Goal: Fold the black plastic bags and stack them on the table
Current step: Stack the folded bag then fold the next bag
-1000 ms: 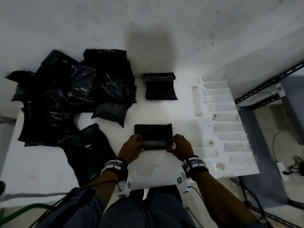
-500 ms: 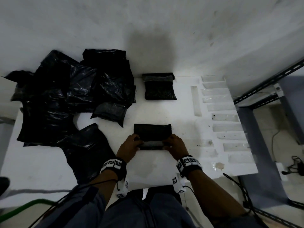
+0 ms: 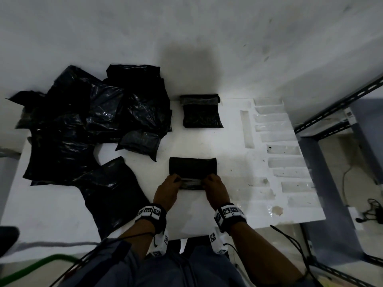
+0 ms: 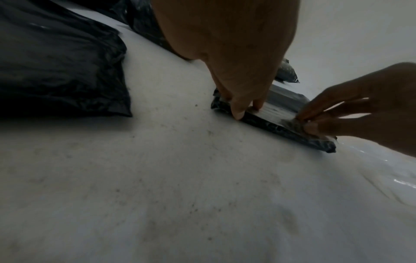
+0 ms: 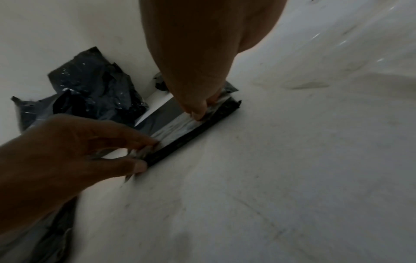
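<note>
Both hands work the near edge of one bag: the left hand (image 3: 167,191) pinches the near-left corner of the partly folded black plastic bag (image 3: 193,169), and the right hand (image 3: 215,190) pinches its near-right corner, each with thumb and fingertips closed on a grey, shiny strip along that edge. That bag lies flat on the white table (image 3: 51,208), straight in front of the person, a compact rectangle.

Going by size, the table carries everything. On its left part sprawls a heap of loose, crumpled black plastic bags (image 3: 83,125), with one more flat unfolded black bag (image 3: 112,191) lying just left of the left hand. At the far middle, against the pale wall (image 3: 186,27), rests a finished folded black bag (image 3: 200,112), well apart from the one in the hands. On the right part of the table lie rows of clear plastic strips (image 3: 284,148).

By my reading, the step in hand is the last fold of this bag: the near strip looks ready to be turned over onto the body. The next move would call for both hands lifting that edge together and evenly, pressing the crease flat, then carrying the packet to the folded one at the far middle.

In the wrist views, both hands point downward, fingertips (image 4: 238,112) at the bag's edge, wrists raised off the table.
</note>
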